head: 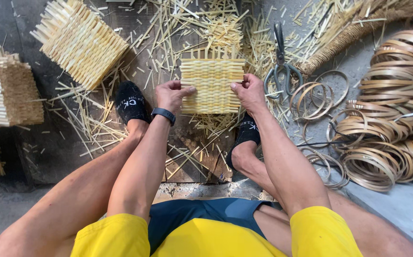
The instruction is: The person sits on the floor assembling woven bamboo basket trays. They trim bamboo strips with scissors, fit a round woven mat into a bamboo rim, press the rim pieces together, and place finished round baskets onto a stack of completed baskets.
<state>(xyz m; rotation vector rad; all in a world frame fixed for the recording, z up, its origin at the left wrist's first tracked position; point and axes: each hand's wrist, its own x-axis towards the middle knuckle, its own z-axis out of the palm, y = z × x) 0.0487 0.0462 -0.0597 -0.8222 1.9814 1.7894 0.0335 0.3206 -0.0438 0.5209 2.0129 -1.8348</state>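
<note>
A small square mat of pale woven bamboo strips (212,84) is held flat above a dark wooden board (187,157), between the two feet. Its left edge is pinched by the left hand (170,94), its right edge by the right hand (247,90). Grey metal scissors (280,64) are seen just right of it, and coiled brown bamboo hoops (387,128) farther right. Finished woven squares (80,40) are stacked at upper left.

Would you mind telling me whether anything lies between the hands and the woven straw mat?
Nothing visible does. The left hand and the right hand each already grip a side edge of the woven straw mat; the scissors lie off to its right.
</note>
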